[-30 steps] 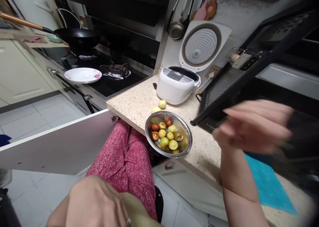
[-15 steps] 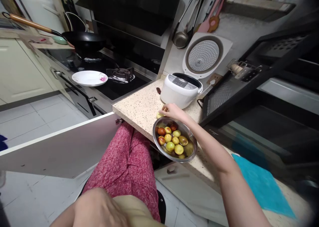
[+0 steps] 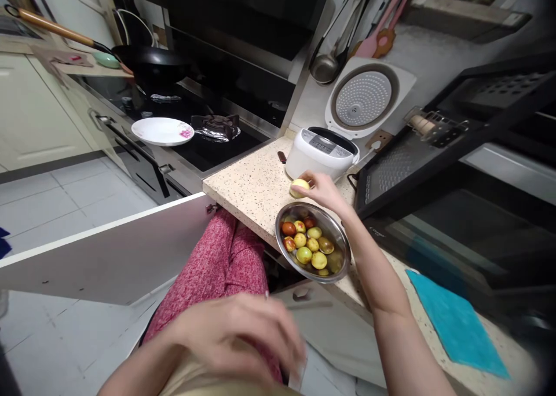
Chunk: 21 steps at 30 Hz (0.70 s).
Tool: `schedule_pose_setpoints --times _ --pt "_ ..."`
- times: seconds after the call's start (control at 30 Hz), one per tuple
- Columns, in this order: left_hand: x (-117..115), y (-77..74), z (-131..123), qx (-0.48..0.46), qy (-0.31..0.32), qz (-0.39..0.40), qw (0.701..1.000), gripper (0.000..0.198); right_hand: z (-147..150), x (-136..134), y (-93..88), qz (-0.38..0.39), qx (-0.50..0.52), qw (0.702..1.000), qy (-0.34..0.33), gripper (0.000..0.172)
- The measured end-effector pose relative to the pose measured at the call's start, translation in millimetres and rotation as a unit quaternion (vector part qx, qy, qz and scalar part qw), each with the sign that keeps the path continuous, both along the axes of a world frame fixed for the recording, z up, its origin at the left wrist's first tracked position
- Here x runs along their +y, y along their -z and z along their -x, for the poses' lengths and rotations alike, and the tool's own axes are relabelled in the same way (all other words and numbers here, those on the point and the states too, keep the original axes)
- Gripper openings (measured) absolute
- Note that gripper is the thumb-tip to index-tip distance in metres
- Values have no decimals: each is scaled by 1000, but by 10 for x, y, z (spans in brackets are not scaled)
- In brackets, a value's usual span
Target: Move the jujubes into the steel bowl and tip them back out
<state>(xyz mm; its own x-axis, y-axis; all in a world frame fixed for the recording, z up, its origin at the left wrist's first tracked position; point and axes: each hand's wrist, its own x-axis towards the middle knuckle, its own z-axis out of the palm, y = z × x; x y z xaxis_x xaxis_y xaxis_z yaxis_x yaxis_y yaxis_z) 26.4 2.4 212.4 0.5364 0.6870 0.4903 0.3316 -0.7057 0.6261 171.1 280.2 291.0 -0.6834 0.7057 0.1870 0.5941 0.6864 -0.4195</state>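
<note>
My right hand point(image 3: 322, 192) pinches a pale yellow round fruit point(image 3: 299, 188) just above the speckled counter point(image 3: 247, 187), beyond the bowl. Close to my wrist, a steel bowl point(image 3: 343, 263) rests at the counter's front edge. Inside it lie several jujubes point(image 3: 312, 244), some yellow-green and some reddish brown. In front of my body, over my lap, my left hand point(image 3: 243, 335) is blurred by motion. Its fingers are loosely bent and apart, and I see nothing in them.
A white rice cooker point(image 3: 319, 153) stands with its lid up behind my right hand. A floral plate point(image 3: 160, 131) and a black wok point(image 3: 150, 63) are on the stove. An open cabinet door point(image 3: 104, 268) juts out left. A blue cloth point(image 3: 456, 321) lies right.
My left hand has risen from near my body and moved right over my lap. My right hand has lifted the pale fruit away from the bowl's far rim. The view has shifted slightly.
</note>
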Motion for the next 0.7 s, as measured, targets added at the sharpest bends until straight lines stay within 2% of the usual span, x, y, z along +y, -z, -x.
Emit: schedule_pose_setpoints --times 0.07,0.1,0.13,0.2,0.27,0.37,0.5,0.7 --pt "100 -90 -24 -54 -63 14 997 30 -159 -74 -74 -4 36 999 -19 37" --pt "173 -85 -56 -45 -115 -18 992 31 -226 -111 -103 -5 43 999 -27 38" --pt "256 -50 -97 -14 -167 -56 984 34 -283 -146 -126 -2 44 998 -36 38" --pt "428 73 -184 58 -218 -116 967 40 -366 -198 -163 9 35 997 -61 40" --pt "570 208 -253 105 -234 -145 956 42 -416 -217 -190 24 7 995 -101 43" --pt "681 333 -292 115 -252 -171 946 35 -456 -189 -206 42 -57 984 -162 49" --pt "692 367 -252 109 -274 -189 937 32 -475 -129 -163 51 -120 974 -186 48" --pt "647 351 -134 121 -292 -185 931 33 -455 -115 -62 50 -144 968 -197 50"
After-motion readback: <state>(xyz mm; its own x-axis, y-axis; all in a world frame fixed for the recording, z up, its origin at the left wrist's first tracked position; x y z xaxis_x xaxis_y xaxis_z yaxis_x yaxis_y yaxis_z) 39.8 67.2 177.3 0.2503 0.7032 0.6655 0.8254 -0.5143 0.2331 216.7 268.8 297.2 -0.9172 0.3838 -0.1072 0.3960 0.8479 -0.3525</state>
